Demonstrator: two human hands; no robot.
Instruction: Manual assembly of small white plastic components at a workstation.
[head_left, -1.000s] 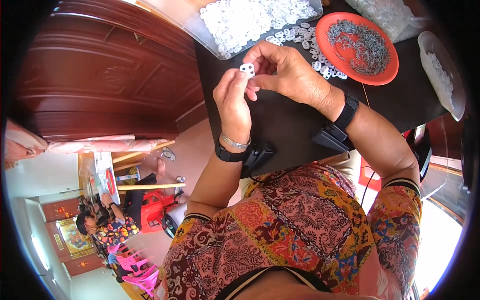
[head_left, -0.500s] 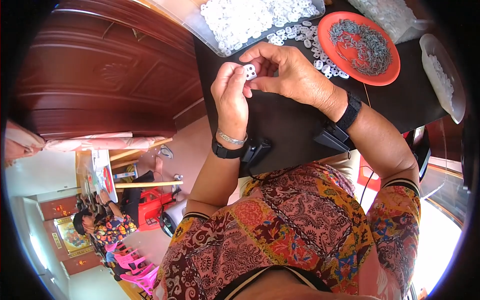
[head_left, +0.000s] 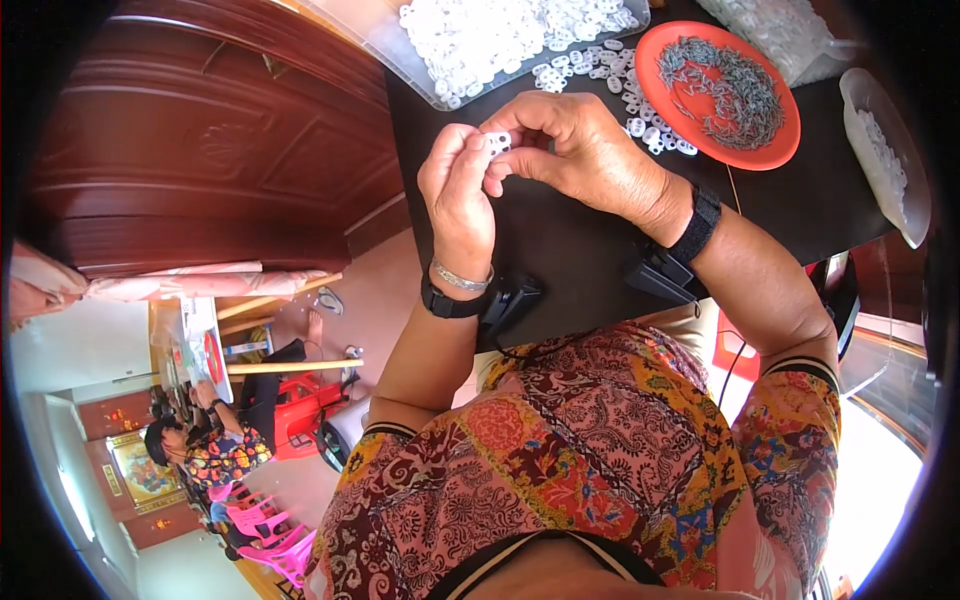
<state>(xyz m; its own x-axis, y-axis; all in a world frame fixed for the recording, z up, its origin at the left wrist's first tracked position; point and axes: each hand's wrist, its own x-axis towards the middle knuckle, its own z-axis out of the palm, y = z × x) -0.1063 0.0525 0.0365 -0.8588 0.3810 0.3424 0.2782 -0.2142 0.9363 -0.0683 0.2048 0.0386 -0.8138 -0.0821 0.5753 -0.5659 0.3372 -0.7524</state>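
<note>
Between thumb and fingers, my left hand [head_left: 458,200] is closed on a small white plastic piece [head_left: 499,143] with dark holes in it. My right hand [head_left: 605,165] meets it from the other side, thumb and forefinger pinching at the piece. The right fingertips are partly hidden, so any smaller part in them cannot be made out. Just beyond the hands, similar loose white pieces [head_left: 600,65] lie on the dark table [head_left: 570,260]. A round red plate [head_left: 748,159] to the right holds grey screws [head_left: 745,110].
A clear plastic tub [head_left: 425,85] full of white pieces stands at the back. Far right are a bag of clear parts [head_left: 775,35] and a pale scoop-like tray [head_left: 915,215]. On the left, a person [head_left: 225,445] sits at another table, near pink chairs [head_left: 265,525].
My right thumb and forefinger have closed in on the white piece. The piece has tilted, showing less of its holed face. My forearms have hardly moved.
</note>
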